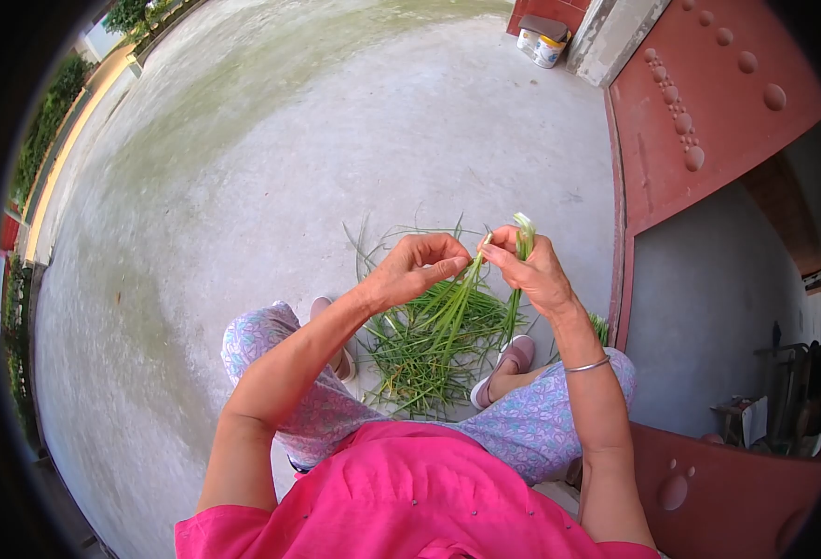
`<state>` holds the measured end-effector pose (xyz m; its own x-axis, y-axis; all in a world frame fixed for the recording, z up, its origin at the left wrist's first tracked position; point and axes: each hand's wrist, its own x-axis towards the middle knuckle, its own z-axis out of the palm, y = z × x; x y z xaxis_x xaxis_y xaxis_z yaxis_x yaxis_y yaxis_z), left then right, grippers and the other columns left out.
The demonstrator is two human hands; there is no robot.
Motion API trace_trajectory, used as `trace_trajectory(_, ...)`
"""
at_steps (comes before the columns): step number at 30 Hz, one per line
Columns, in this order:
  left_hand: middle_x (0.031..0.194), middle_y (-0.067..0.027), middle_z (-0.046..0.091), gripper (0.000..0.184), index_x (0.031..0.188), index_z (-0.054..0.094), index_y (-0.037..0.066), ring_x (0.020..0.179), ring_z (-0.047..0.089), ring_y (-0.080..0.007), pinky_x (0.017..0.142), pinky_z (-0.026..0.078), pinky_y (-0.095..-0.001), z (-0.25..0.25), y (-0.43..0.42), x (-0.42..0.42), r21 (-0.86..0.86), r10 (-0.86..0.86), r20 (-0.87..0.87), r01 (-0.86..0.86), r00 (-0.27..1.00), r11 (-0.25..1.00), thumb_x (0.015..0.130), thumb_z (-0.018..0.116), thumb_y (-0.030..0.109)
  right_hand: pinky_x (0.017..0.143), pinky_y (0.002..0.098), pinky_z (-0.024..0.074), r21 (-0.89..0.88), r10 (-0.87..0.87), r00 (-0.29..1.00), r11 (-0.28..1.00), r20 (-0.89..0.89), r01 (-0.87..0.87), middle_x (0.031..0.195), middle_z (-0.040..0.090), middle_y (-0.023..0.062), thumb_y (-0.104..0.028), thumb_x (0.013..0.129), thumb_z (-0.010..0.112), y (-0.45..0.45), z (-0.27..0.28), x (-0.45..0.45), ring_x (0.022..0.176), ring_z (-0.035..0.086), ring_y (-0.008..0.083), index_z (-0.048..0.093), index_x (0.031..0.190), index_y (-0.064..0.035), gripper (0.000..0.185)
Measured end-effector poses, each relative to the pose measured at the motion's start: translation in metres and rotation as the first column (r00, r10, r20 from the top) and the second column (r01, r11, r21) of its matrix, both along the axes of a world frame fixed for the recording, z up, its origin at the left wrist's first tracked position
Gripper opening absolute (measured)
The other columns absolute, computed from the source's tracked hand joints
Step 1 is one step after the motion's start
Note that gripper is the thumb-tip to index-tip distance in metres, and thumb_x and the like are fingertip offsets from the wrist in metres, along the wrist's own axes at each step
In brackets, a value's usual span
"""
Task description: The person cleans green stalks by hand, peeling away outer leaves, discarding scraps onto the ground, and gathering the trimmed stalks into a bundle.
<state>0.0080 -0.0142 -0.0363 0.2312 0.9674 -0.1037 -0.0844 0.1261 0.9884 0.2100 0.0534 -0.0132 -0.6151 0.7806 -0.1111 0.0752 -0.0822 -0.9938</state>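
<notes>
Head view, clock dial centred on the frame. Left hand (408, 270) is sitting near dial centre; its thumb and forefinger are meeting in a narrow pinch beside a few loose stalks (460, 303). Whether they are gripping a strand: cannot tell. Right hand (542, 275) is lying just off centre toward 3 o'clock, holding a bundle of green stalks (525, 240) with the whitish ends pointing toward 12. Its thumb and fingertips are also pinching the pale ends of the loose stalks, which are hanging toward 7 o'clock over the heap of greens (420, 363).

Heap is resting on the concrete floor (317, 168), at 6 o'clock from the hands, strands pointing every way. Left shoe (346, 365) is standing at 9 o'clock of it, right shoe (519, 350) at 3. Silver bracelet (587, 364) is circling the right wrist. Farther out, a red door (718, 121) is standing at 2 o'clock, a white-and-yellow tub (548, 51) at 1.
</notes>
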Motion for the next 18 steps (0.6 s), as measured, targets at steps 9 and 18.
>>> trace_trajectory(9, 0.08, 0.004, 0.059, 0.012, 0.087, 0.061, 0.004, 0.076, 0.052, -0.0044, 0.07, 0.042, -0.023, -0.0036, 0.0, 0.0016, -0.025, -0.098, 0.006, 0.098, 0.995, 0.995, 0.089, 0.064, 0.016, 0.044, 0.0186, 0.0255, 0.05, 0.003, 1.0, 0.999, -0.011, -0.003, 0.069, 0.054, -0.005, -0.02, 0.087, 0.065, -0.0006, -0.0059, -0.0037, 0.049, 0.034, 0.0006, 0.064, 0.091, -0.0023, 0.018)
trace_trajectory(18, 0.082, 0.0047, 0.057, 0.009, 0.09, 0.061, 0.005, 0.078, 0.049, -0.0039, 0.071, 0.037, -0.0217, -0.0004, 0.0003, 0.0013, -0.107, -0.087, 0.136, 0.102, 0.987, 0.989, 0.089, 0.062, 0.015, 0.046, 0.0192, 0.0278, 0.05, 0.095, 0.995, 0.994, -0.015, -0.095, 0.074, 0.057, -0.0029, -0.019, 0.084, 0.067, -0.0014, 0.0014, 0.0006, 0.054, 0.038, 0.0016, 0.065, 0.097, -0.0017, 0.021)
